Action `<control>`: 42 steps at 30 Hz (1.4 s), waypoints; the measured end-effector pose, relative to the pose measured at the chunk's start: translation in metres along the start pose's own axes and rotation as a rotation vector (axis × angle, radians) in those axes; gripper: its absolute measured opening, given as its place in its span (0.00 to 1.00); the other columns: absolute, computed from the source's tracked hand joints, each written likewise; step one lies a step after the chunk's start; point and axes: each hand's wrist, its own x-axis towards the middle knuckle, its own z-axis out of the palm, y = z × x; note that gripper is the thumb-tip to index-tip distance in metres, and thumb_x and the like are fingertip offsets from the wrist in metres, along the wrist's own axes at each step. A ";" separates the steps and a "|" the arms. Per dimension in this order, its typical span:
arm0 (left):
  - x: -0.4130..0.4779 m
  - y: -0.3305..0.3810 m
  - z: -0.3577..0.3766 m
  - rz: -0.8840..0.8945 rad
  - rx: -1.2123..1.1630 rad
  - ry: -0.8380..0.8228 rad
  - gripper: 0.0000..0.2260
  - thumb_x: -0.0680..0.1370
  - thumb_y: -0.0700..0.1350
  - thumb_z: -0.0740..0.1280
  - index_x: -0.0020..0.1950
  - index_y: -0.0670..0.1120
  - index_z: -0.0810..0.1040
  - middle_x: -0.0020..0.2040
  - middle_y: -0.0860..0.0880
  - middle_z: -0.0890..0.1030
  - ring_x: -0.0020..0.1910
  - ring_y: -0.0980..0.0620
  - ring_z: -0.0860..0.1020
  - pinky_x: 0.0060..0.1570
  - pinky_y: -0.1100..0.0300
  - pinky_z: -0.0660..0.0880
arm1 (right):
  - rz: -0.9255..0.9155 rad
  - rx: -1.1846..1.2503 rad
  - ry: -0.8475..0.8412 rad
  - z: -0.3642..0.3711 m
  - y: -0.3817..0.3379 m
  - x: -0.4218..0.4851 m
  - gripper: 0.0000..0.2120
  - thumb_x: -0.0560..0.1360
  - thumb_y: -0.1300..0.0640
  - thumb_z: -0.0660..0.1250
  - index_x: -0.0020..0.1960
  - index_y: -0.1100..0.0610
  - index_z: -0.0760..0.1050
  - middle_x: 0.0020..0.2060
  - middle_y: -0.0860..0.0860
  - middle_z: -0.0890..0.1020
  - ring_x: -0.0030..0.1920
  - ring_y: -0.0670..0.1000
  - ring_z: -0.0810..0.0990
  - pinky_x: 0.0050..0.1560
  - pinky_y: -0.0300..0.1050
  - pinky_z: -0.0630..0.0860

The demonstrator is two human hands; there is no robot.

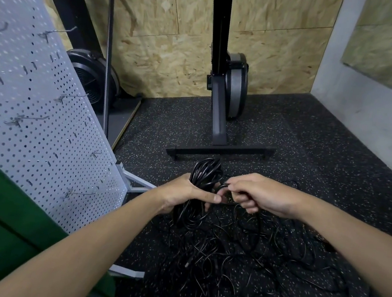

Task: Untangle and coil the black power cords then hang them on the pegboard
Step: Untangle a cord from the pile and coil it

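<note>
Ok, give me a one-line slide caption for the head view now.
Left hand holds a part-wound coil, right hand pinches a strand, above tangled cords on the floor beside the pegboard.

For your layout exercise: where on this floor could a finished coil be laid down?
Bare floor lies right of the machine's base bar, toward the grey wall. Crowded nearer the person, where tangled cords sprawl.

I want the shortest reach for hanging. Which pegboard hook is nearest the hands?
The lowest hook, near the pegboard's bottom right corner; the others sit higher, further from the left hand.
</note>
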 end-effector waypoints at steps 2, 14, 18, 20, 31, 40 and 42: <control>0.000 0.002 -0.001 -0.005 -0.004 -0.014 0.07 0.72 0.42 0.79 0.46 0.47 0.82 0.43 0.44 0.81 0.42 0.49 0.79 0.47 0.57 0.76 | -0.030 -0.043 -0.009 0.000 0.000 -0.003 0.13 0.88 0.57 0.56 0.60 0.58 0.79 0.31 0.46 0.69 0.31 0.46 0.64 0.33 0.41 0.64; 0.007 -0.003 -0.004 -0.109 -0.099 0.127 0.11 0.71 0.43 0.77 0.49 0.40 0.81 0.32 0.44 0.76 0.33 0.46 0.75 0.48 0.50 0.74 | 0.140 -0.257 -0.028 -0.015 0.016 -0.004 0.11 0.84 0.56 0.64 0.53 0.62 0.81 0.49 0.54 0.89 0.37 0.46 0.82 0.46 0.42 0.76; 0.005 -0.008 0.001 -0.078 0.108 0.141 0.07 0.76 0.41 0.77 0.49 0.47 0.80 0.32 0.50 0.78 0.33 0.51 0.77 0.46 0.57 0.75 | 0.174 -0.164 -0.092 -0.023 0.028 -0.008 0.16 0.83 0.49 0.67 0.52 0.62 0.82 0.44 0.57 0.87 0.48 0.52 0.86 0.57 0.48 0.80; 0.006 -0.008 0.003 -0.074 0.136 0.198 0.09 0.75 0.42 0.78 0.46 0.46 0.79 0.33 0.50 0.80 0.34 0.52 0.78 0.45 0.58 0.75 | 0.130 -0.173 0.007 -0.022 0.026 -0.008 0.19 0.83 0.46 0.66 0.48 0.61 0.82 0.39 0.56 0.85 0.43 0.52 0.86 0.48 0.46 0.81; 0.006 -0.002 0.006 -0.149 -0.094 0.308 0.15 0.76 0.56 0.77 0.44 0.47 0.78 0.35 0.48 0.78 0.33 0.50 0.77 0.43 0.54 0.78 | 0.001 0.373 0.246 -0.009 0.001 0.008 0.16 0.85 0.62 0.54 0.55 0.67 0.80 0.31 0.50 0.70 0.29 0.46 0.64 0.28 0.41 0.61; 0.006 -0.005 0.003 -0.163 -0.214 0.295 0.26 0.69 0.66 0.78 0.48 0.46 0.78 0.36 0.50 0.77 0.34 0.50 0.77 0.42 0.55 0.76 | 0.021 0.170 0.087 0.007 0.002 -0.007 0.15 0.89 0.55 0.55 0.66 0.42 0.77 0.40 0.54 0.78 0.36 0.52 0.80 0.41 0.54 0.83; 0.007 -0.004 0.005 -0.156 -0.213 0.310 0.28 0.67 0.68 0.78 0.50 0.46 0.80 0.37 0.49 0.78 0.36 0.49 0.78 0.43 0.52 0.78 | 0.000 0.107 0.107 0.008 0.000 -0.005 0.17 0.89 0.54 0.55 0.65 0.36 0.76 0.34 0.50 0.72 0.29 0.46 0.69 0.30 0.42 0.73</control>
